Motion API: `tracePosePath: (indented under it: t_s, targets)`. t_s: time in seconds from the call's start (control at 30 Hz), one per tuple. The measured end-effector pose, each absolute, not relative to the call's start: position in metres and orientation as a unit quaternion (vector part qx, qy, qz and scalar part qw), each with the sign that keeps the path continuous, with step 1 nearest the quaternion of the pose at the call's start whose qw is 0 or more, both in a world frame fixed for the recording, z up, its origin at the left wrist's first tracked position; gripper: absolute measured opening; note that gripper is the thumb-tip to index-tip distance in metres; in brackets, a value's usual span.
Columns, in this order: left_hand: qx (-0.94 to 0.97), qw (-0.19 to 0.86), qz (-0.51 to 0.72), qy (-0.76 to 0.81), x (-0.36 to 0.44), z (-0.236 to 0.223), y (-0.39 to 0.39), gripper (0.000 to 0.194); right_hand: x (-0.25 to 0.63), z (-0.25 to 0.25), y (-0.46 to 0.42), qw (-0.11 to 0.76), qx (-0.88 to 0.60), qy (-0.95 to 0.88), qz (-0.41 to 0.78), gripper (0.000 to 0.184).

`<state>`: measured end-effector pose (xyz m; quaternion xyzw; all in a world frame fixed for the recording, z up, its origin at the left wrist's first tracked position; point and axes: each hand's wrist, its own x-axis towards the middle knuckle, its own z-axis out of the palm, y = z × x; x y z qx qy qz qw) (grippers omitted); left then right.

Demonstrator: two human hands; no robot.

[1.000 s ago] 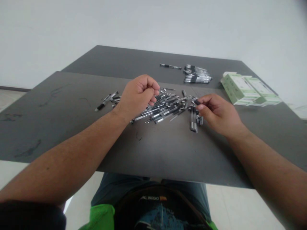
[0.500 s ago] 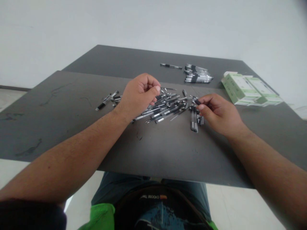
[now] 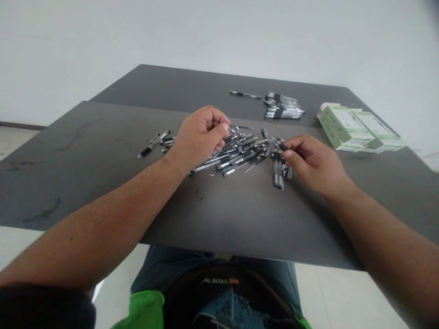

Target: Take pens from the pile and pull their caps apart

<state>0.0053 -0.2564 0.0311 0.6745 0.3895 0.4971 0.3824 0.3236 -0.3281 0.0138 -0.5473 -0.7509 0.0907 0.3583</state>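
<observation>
A loose pile of pens and pen parts point(image 3: 240, 155) lies in the middle of the dark table. My left hand point(image 3: 200, 135) is over the pile's left side, its thumb and forefinger pinched together; whatever is between them is too small to make out. At the pile's right edge, my right hand point(image 3: 308, 162) pinches the end of a pen with a black grip point(image 3: 281, 145). Just below those fingers, several clear pieces with black ends point(image 3: 278, 173) lie side by side on the table, partly hidden by the hand.
Bundled pens point(image 3: 283, 109) lie farther back, with a single pen point(image 3: 245, 95) to their left. Green and white boxes point(image 3: 356, 128) rest at the right. A few pens point(image 3: 151, 145) lie left of the pile. The dark table point(image 3: 219, 214) has its near edge at my lap.
Both hands hold nearly the same pose and place. The whole view has shifted very slightly; nothing has visibly been taken up or let go.
</observation>
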Motion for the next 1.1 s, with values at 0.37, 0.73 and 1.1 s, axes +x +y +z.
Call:
tracePosePath:
  t_s: [0.37,0.73,1.1]
  targets:
    - [0.679,0.376,0.494,0.391,0.0062,0.0329,-0.2591,0.011,0.3219,0.0150,-0.3287,0.362,-0.547,-0.750,0.091,0.029]
    - [0.685,0.371,0.487,0.396,0.0080,0.0357,-0.2601,0.013,0.3210,0.0171,-0.3292,0.353,-0.545,-0.755,0.087,0.025]
    - [0.688,0.374,0.475,0.402,0.0085,0.0362,-0.2611,0.014,0.3215,0.0170,-0.3290,0.352,-0.540,-0.760,0.087,0.019]
